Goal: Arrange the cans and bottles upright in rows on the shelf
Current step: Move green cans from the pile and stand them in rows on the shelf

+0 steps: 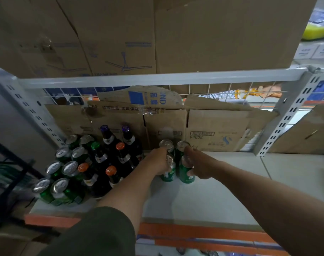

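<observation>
The fingers [165, 154] of the left hand [156, 161] are being curled round the front-left can [167, 175] near its top, and seem to be reaching the rim of the back-left can [166, 144]. How firmly either is being clamped cannot be told. The fingers [188, 151] of the right hand [201, 165] are being closed on the front-right can [187, 175], with one fingertip being laid against the lid of the back-right can [182, 145]. All four are being kept upright in a tight square at the middle of the shelf [222, 191], close to the cardboard boxes [213, 130] behind.

The main risk is being created by the high grip. If the cans are being slid rather than lifted, a base could catch on the shelf and a can could be tipped. With two cans being steered per hand, the back pair is being controlled only lightly and could be knocked against the boxes.

The dark bottles [109, 159] are being crowded just beside the left wrist. A sideways sweep of the forearm could be carried into them, and such tall, narrow things would probably be felled in a chain toward the left-end cans [63, 172]. A fallen can could be rolled off the orange front edge [194, 231].
</observation>
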### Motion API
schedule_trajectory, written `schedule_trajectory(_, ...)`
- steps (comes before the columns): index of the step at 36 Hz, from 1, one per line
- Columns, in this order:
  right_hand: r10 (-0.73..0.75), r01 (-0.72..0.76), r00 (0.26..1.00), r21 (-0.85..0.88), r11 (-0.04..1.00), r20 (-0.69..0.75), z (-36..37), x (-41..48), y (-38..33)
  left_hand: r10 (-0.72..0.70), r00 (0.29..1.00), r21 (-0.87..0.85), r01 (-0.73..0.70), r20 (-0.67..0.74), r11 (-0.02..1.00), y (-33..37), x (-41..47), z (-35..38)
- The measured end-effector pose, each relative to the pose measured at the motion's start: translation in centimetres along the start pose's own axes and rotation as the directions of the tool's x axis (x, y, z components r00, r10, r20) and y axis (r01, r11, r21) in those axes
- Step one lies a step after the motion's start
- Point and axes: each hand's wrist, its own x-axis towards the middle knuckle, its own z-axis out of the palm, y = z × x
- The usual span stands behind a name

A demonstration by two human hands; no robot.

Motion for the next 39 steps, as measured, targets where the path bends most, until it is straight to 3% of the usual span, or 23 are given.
schedule_trajectory(26,0.03,-0.019,0.993,0.102,0.995,-0.112,1.4,0.4,0.1,0.027,0.999,-0.035,-0.028,-0.037,0.999,-0.2,-0.9,-0.1)
schedule_trajectory(34,0.053,-0.043,0.996,0.15,0.988,-0.068,1.4,0.5,0.0,0.008,1.0,-0.011,-0.008,-0.006,1.0,0.2,-1.1,-0.2)
schedule_trajectory(39,0.071,-0.066,0.997,0.121,0.99,-0.039,0.8,-0.5,-0.3,-0.023,0.997,0.091,0.016,0.071,0.996,1.6,-1.5,-0.5)
